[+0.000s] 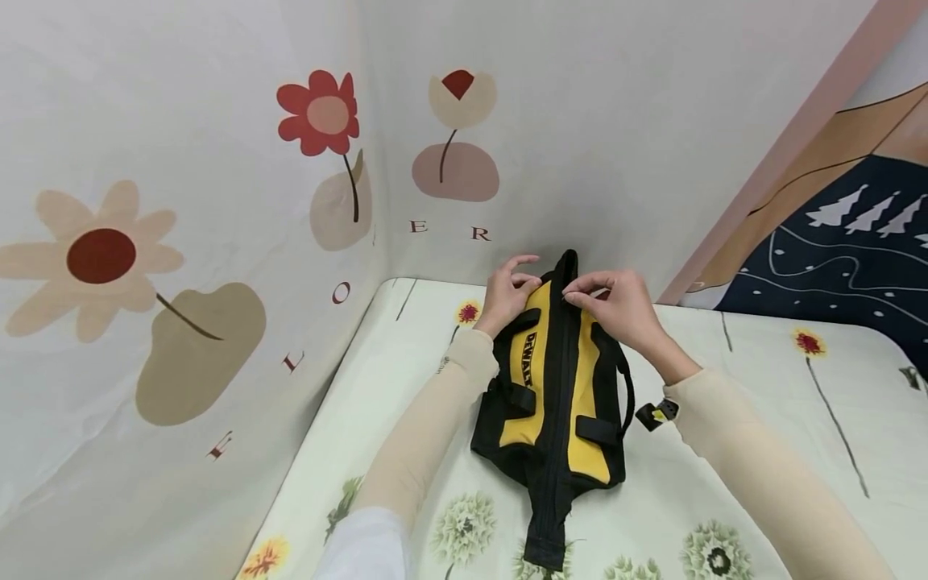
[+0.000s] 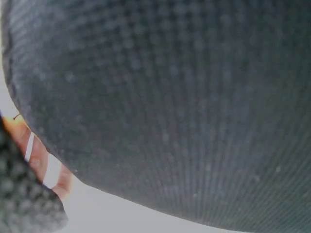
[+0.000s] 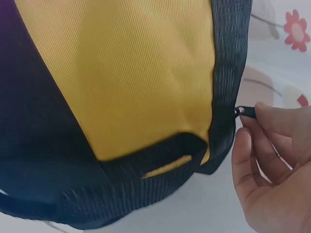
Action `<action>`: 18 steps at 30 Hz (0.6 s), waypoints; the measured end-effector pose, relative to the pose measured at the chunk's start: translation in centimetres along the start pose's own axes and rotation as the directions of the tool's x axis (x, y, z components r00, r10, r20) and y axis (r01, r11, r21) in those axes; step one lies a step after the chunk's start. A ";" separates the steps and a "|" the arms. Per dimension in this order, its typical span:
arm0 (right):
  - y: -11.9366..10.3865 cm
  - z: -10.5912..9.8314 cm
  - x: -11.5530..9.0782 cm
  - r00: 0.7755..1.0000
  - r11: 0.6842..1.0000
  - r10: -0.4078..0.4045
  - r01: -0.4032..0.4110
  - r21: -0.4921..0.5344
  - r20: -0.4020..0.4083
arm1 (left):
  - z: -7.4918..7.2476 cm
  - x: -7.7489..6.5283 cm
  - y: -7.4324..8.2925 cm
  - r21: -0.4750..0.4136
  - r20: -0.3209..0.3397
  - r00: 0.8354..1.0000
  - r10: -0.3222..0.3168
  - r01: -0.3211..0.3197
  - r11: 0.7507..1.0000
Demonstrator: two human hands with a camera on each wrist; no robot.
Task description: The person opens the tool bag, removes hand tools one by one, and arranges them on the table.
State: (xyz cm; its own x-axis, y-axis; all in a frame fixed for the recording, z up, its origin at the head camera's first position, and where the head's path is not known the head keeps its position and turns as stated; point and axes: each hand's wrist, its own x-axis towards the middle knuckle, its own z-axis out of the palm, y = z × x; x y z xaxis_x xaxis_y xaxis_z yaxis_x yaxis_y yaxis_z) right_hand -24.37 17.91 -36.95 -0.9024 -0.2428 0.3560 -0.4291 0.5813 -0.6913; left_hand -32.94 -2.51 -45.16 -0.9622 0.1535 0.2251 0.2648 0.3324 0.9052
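A yellow and black DeWalt tool bag (image 1: 522,354) lies on the flowered cloth, with a black zipper (image 1: 560,387) running along its top. At the zipper's far end, my right hand (image 1: 616,302) pinches the small black zipper pull (image 3: 249,112) between thumb and forefinger. My left hand (image 1: 507,294) grips the bag's far left edge, thumb and fingers bent at the fabric. Black fabric (image 2: 170,107) fills most of the left wrist view and hides much of that hand; only some fingers (image 2: 38,158) show past its edge.
Black strap handles (image 1: 627,395) hang at the bag's sides, and a zipper end tab (image 1: 547,540) sticks out towards me. Beside my right sleeve is a small black and yellow piece (image 1: 656,413). Printed cloth walls (image 1: 616,121) stand behind and to the left.
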 end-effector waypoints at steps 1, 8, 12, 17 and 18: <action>-0.2 0.0 -0.4 1.000 1.000 0.003 -0.003 0.007 0.004 | 0.0 0.0 0.0 0.000 -0.002 1.000 -0.003 0.003 1.000; -1.3 0.2 -3.3 0.991 0.987 0.136 -0.136 0.085 0.015 | 0.1 0.4 0.0 -0.003 0.000 1.000 -0.011 0.011 1.000; -2.0 0.6 -5.1 0.976 0.966 0.215 -0.215 0.145 0.018 | 0.1 0.3 0.0 0.001 -0.001 1.000 -0.008 0.008 1.000; -3.1 1.0 -7.4 0.973 0.950 0.226 -0.232 0.209 0.050 | -0.1 0.3 -0.1 0.011 -0.011 1.000 -0.011 0.011 1.000; -3.4 1.0 -7.8 0.973 0.947 0.225 -0.232 0.222 0.059 | -0.1 0.3 -0.1 0.012 -0.013 1.000 -0.014 0.014 1.000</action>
State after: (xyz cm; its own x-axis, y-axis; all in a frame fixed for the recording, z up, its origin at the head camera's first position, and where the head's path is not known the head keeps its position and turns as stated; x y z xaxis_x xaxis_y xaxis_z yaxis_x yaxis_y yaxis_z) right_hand -15.88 17.06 -38.07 -0.9765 -0.1512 0.1537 -0.2053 0.4350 -0.8767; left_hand -33.23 -2.62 -45.15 -0.9665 0.1366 0.2174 0.2522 0.3461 0.9037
